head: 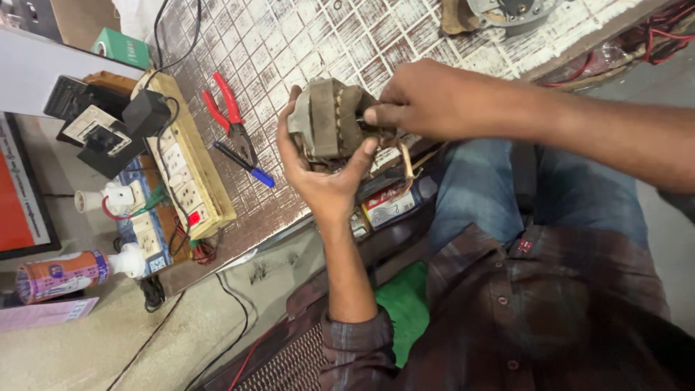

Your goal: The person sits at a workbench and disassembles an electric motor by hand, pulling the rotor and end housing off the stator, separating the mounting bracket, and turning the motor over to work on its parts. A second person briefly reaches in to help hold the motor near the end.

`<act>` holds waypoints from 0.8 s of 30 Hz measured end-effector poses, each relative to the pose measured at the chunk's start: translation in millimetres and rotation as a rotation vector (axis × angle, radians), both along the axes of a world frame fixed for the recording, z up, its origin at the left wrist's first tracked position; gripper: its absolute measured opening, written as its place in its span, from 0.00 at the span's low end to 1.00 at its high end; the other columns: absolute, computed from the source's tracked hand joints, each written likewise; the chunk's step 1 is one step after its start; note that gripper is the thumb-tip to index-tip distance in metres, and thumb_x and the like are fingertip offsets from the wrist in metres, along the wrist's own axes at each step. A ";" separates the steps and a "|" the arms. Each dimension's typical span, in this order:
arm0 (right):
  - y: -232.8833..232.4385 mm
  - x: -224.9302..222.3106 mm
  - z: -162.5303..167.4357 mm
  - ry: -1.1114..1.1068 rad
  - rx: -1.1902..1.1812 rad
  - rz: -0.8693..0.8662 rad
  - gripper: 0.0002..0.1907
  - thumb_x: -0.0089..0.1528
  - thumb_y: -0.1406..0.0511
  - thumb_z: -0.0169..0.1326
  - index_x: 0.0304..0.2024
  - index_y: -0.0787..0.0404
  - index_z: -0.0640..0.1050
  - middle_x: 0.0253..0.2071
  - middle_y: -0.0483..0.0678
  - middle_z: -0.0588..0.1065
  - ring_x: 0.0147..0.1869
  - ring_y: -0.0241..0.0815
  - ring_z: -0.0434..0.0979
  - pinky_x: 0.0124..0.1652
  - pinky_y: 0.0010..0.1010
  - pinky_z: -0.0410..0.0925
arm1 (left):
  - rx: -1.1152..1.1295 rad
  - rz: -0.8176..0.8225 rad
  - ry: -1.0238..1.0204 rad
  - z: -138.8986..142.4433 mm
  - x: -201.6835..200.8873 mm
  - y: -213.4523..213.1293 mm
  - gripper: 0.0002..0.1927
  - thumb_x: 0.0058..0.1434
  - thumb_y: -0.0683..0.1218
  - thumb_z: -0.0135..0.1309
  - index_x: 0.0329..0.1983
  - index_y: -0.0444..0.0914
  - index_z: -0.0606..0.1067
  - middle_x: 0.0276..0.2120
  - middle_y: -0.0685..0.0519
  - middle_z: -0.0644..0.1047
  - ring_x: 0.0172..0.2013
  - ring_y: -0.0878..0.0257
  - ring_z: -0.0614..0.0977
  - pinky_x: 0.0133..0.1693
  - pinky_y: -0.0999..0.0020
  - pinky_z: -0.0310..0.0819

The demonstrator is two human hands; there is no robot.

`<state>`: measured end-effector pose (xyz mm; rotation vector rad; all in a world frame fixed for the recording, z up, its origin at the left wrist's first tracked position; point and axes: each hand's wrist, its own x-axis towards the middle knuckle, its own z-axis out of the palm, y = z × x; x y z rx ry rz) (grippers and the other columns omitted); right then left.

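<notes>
The left hand point(323, 170) cups a brownish wound motor coil point(329, 123) from below, thumb and fingers curled around its sides, and holds it just above the near edge of the checked worktable point(304, 43), while the right hand point(427, 98) pinches the coil's right side with its fingertips pressed together. On the worktable left of the coil lie a blue pen point(246, 165) and, just beyond it, red-handled pliers point(230, 116), with a wooden switchboard point(190, 170) of sockets further left. At the worktable's far edge, well beyond the coil, sits a round metal housing point(510, 11).
</notes>
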<state>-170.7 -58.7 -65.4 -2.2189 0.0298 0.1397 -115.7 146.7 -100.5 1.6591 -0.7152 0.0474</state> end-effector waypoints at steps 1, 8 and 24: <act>-1.9 0.4 3.4 0.049 0.006 0.012 0.19 0.67 0.54 0.52 0.33 0.62 0.79 0.20 0.57 0.73 0.28 0.58 0.75 0.33 0.51 0.69 | -0.013 0.002 0.010 -0.1 -0.3 -0.2 0.52 0.49 0.39 0.76 0.74 0.33 0.59 0.71 0.43 0.66 0.67 0.55 0.73 0.70 0.59 0.70; 21.7 -28.4 -18.3 -0.749 -0.564 -0.049 0.17 0.57 0.64 0.61 0.45 0.64 0.73 0.36 0.53 0.72 0.39 0.53 0.77 0.40 0.46 0.70 | -0.018 0.096 0.052 -3.5 2.5 7.7 0.53 0.49 0.44 0.77 0.74 0.35 0.59 0.68 0.42 0.70 0.63 0.54 0.77 0.68 0.59 0.75; 99.0 9.6 7.4 -0.186 -0.483 0.019 0.10 0.66 0.64 0.55 0.42 0.67 0.76 0.30 0.61 0.73 0.35 0.64 0.75 0.35 0.52 0.67 | 0.037 0.179 -0.178 -9.5 19.5 95.5 0.55 0.50 0.59 0.77 0.72 0.40 0.57 0.72 0.47 0.64 0.65 0.56 0.76 0.65 0.64 0.77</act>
